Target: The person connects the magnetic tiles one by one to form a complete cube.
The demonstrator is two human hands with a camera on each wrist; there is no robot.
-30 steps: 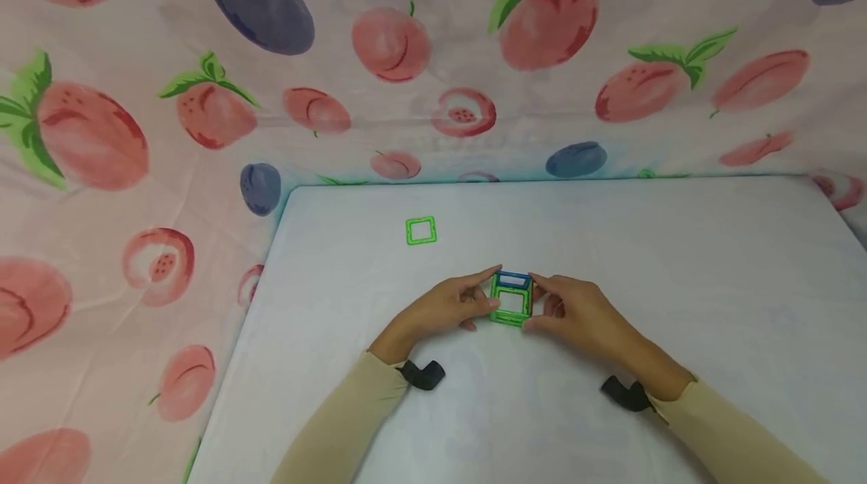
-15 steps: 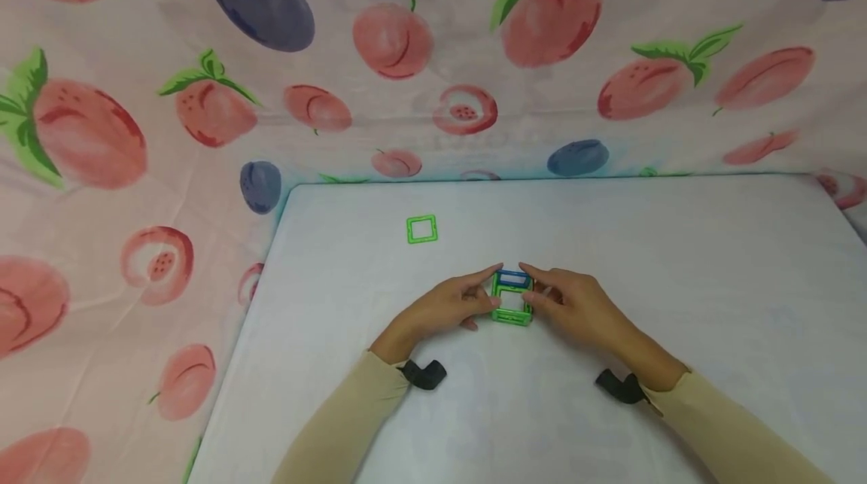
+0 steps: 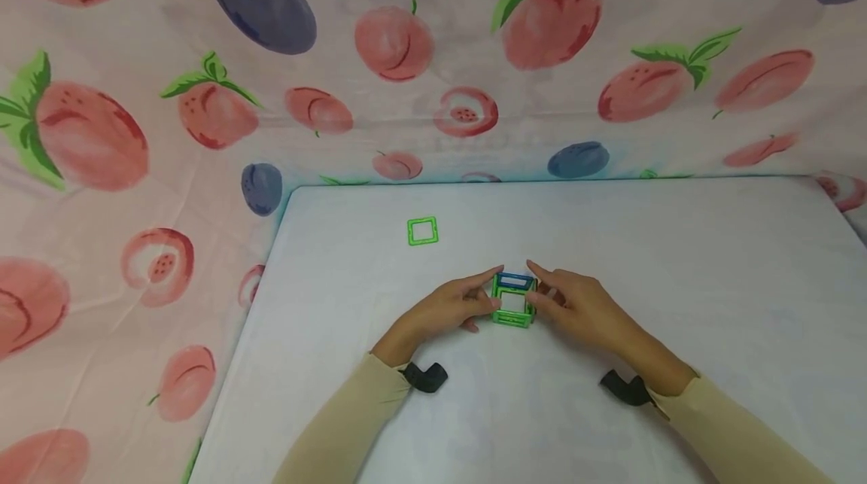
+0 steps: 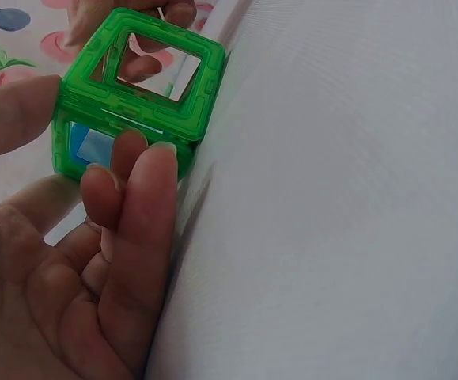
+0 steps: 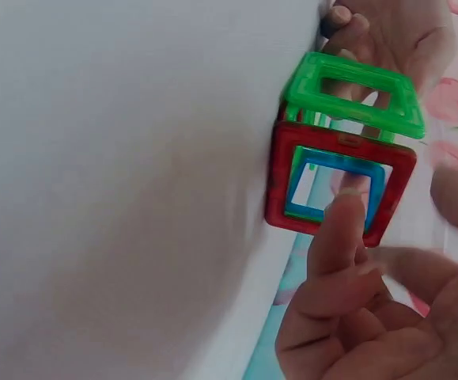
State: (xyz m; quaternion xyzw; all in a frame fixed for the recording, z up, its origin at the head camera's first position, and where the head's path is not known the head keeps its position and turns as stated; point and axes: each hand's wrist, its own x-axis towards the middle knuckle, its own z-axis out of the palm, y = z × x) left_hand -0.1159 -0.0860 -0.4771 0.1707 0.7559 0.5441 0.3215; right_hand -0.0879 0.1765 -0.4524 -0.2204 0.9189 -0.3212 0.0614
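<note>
A small cube of magnetic tiles [image 3: 512, 323] stands on the table between both hands. Its frames are see-through: green ones face up and toward the person, a blue tile [image 3: 516, 275] is at the far side, and a red tile [image 5: 335, 138] forms the right side. My left hand [image 3: 447, 307] grips the cube's left side, thumb on the near edge and index finger at the far corner. At the right side, my right hand [image 3: 576, 307] touches the red tile with one fingertip, seen in the right wrist view. Its index finger points out past the cube.
A loose green square tile [image 3: 423, 220] lies farther back on the white table [image 3: 677, 258], left of the cube. Fruit-print cloth [image 3: 406, 115] hangs behind the table and along its left side. Black wrist mounts [image 3: 425, 377] sit at both cuffs.
The right thumb has moved up from the cube's near right corner, and the right index finger has lifted off its far edge. The left hand keeps its grip, and the loose tile stays put.
</note>
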